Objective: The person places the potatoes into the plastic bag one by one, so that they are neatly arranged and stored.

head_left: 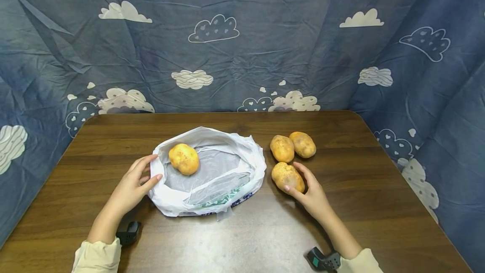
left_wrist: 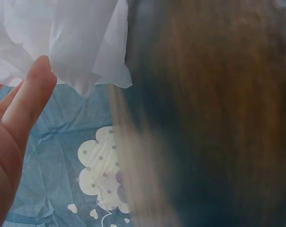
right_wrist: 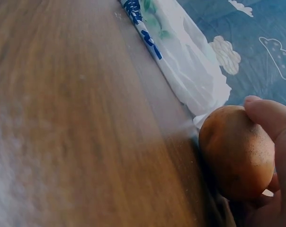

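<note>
A white plastic bag (head_left: 251,155) lies on the table with its mouth spread wide, and one potato (head_left: 184,159) is inside near its left side. At the bag's left edge, my left hand (head_left: 130,186) touches the plastic with its thumb and fingertips apart; in the left wrist view a finger (left_wrist: 31,97) meets the white plastic (left_wrist: 86,42). To the right of the bag, my right hand (head_left: 313,195) grips a potato (head_left: 286,176) between thumb and fingers. The right wrist view shows this potato (right_wrist: 235,153) close up, with its far side hidden.
Two more potatoes, one (head_left: 282,148) beside the other (head_left: 303,144), lie just behind the gripped one. The brown wooden table (head_left: 360,180) ends at a blue cloud-patterned cloth (head_left: 216,62) at the back and sides.
</note>
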